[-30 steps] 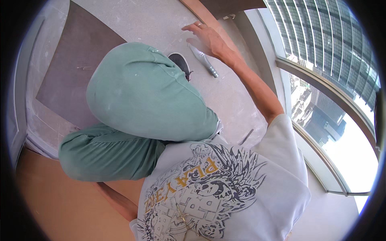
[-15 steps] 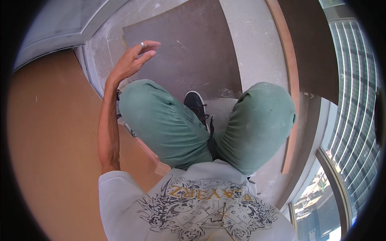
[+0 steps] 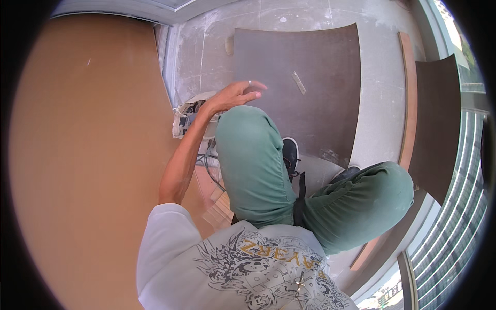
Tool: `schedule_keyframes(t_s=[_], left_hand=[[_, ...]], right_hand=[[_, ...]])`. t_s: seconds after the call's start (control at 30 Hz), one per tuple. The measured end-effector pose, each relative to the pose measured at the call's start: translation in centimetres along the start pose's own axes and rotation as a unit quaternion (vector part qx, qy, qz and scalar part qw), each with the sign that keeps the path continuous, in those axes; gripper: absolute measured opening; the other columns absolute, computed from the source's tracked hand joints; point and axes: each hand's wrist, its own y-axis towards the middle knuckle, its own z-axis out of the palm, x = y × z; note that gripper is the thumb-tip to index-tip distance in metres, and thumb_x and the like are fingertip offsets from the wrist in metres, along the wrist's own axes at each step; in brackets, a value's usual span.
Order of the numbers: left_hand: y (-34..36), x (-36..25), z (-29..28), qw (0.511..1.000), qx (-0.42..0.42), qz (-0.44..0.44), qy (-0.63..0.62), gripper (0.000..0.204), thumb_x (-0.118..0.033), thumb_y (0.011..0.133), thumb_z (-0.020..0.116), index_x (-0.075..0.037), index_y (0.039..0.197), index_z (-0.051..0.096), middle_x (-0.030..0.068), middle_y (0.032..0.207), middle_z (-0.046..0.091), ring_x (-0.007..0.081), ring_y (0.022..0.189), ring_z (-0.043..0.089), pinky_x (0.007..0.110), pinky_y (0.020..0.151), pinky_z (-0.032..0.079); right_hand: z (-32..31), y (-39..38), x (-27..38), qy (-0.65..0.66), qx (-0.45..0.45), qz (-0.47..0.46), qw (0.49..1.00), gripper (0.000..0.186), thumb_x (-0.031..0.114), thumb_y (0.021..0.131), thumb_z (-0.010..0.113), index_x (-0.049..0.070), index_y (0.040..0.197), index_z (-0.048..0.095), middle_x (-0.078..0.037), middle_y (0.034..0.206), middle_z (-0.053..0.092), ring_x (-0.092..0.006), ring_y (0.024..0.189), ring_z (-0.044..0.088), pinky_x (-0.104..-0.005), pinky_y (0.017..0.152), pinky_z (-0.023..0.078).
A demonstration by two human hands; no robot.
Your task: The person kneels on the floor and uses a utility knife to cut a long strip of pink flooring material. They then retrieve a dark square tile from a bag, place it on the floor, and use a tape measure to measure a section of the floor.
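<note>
My left hand (image 3: 238, 96) hangs just beyond my bent left knee, over the near left part of a dark brown sheet (image 3: 325, 57) on the floor. Its thumb and fingers are apart with nothing between them, and a ring shows on one finger. On the sheet, to the right of the hand, lies a small pale flat strip (image 3: 299, 82). A whitish bag (image 3: 180, 123) with dark patches sits beside my left forearm, partly hidden by it. My right hand is out of view.
A large orange-brown panel (image 3: 88, 155) fills the left side. Cables (image 3: 209, 164) and pale wooden pieces (image 3: 221, 209) lie beside my left leg. On the right, a long wooden strip (image 3: 408, 103) and another dark sheet (image 3: 438, 119) stand near the windows (image 3: 449, 248).
The view has shifted, so the floor sheet and bag show more fully. My left hand has come closer to the left knee. My right knee has swung outward, and that shoe now shows.
</note>
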Motion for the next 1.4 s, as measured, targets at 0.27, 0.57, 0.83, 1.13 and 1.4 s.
schedule_keyframes(t_s=[0.27, 0.57, 0.83, 1.13, 1.4], left_hand=[[5.6, -3.1, -0.1, 0.991, 0.021, 0.128, 0.027, 0.040, -0.032, 0.101, 0.058, -0.006, 0.131, 0.062, 0.0177, 0.123, 0.067, 0.0293, 0.118, 0.063, 0.041, 0.100, 0.049], [10.4, -7.2, 0.4, 0.986, 0.051, 0.158, 0.026, 0.042, -0.034, 0.101, 0.054, -0.008, 0.134, 0.060, 0.0146, 0.127, 0.066, 0.0262, 0.120, 0.062, 0.041, 0.104, 0.047], [12.6, -6.3, 1.4, 0.986, 0.077, 0.144, 0.020, 0.039, -0.031, 0.100, 0.057, -0.008, 0.131, 0.062, 0.0129, 0.120, 0.069, 0.0275, 0.116, 0.063, 0.041, 0.100, 0.048], [-1.0, -18.0, -2.9, 0.988, 0.079, 0.132, -0.012, 0.035, -0.029, 0.100, 0.057, -0.008, 0.127, 0.064, 0.0151, 0.124, 0.067, 0.0318, 0.113, 0.063, 0.042, 0.098, 0.048], [-17.8, -34.5, -3.1, 0.975, 0.072, 0.128, -0.169, 0.041, -0.027, 0.101, 0.059, -0.006, 0.135, 0.056, 0.0134, 0.126, 0.065, 0.0247, 0.110, 0.065, 0.039, 0.098, 0.049]], right_hand=[[0.9, 0.6, 0.3, -0.014, 0.014, 0.012, 1.000, 0.036, 0.031, 0.090, 0.067, 0.006, 0.113, 0.057, -0.022, 0.095, 0.069, -0.0429, 0.092, 0.067, -0.0496, 0.080, 0.052], [0.5, -2.7, -1.3, -0.044, 0.054, 0.054, 0.996, 0.038, 0.033, 0.090, 0.067, 0.006, 0.114, 0.056, -0.023, 0.095, 0.069, -0.0427, 0.093, 0.067, -0.0497, 0.080, 0.052], [1.5, -7.8, -2.8, -0.088, 0.136, 0.092, 0.983, 0.040, 0.035, 0.090, 0.068, 0.006, 0.114, 0.056, -0.023, 0.096, 0.069, -0.0425, 0.093, 0.068, -0.0499, 0.080, 0.052], [-15.4, -15.0, 4.3, -0.113, 0.033, 0.057, 0.991, 0.044, 0.038, 0.090, 0.068, 0.005, 0.117, 0.056, -0.023, 0.098, 0.070, -0.0398, 0.094, 0.069, -0.0485, 0.081, 0.052], [-36.8, -19.0, 43.1, 0.236, -0.057, -0.258, 0.935, 0.051, 0.030, 0.093, 0.074, 0.003, 0.132, 0.054, -0.007, 0.096, 0.062, -0.0083, 0.070, 0.053, -0.0248, 0.062, 0.046]])
